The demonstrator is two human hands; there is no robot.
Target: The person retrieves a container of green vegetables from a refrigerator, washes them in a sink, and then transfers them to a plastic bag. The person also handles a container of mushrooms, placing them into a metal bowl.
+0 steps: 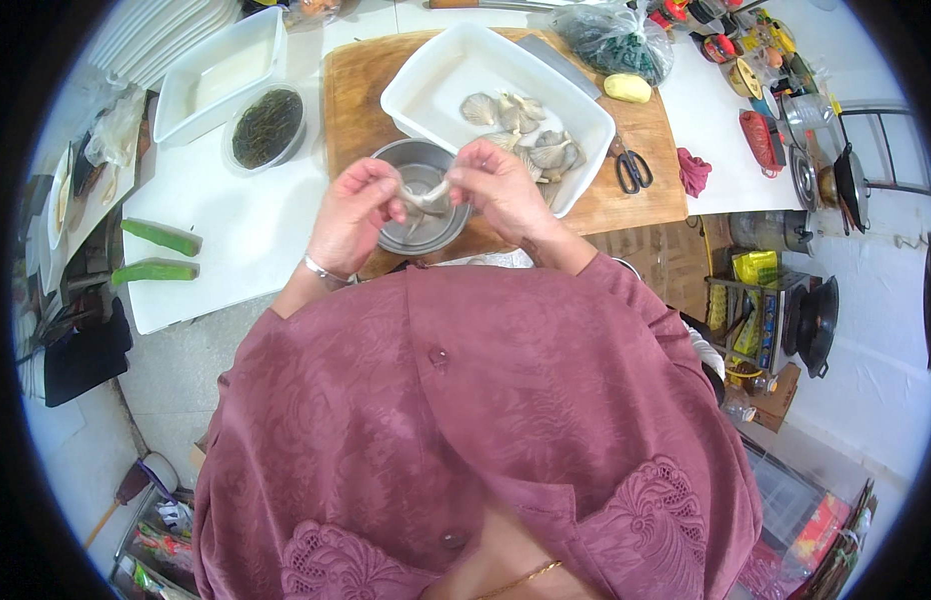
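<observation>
A pale piece of oyster mushroom (426,198) stretches between my two hands, over a round metal bowl (418,245). My left hand (354,214) pinches one end with thumb and fingers, and my right hand (499,184) pinches the other. Some mushroom pieces seem to lie in the bowl, though my hands partly hide its inside. Behind the bowl stands a white plastic tub (428,82), with several grey oyster mushrooms (552,150) gathered toward its right end. Bowl and tub both rest on a wooden cutting board (353,75).
Black-handled scissors (633,171), a peeled pale-yellow vegetable (627,88) and a cleaver blade (557,64) lie right of the tub. A tied plastic bag (615,45) sits behind. Leftward are a container of dark green strands (267,127), a white bin (222,82) and two green vegetable pieces (158,238).
</observation>
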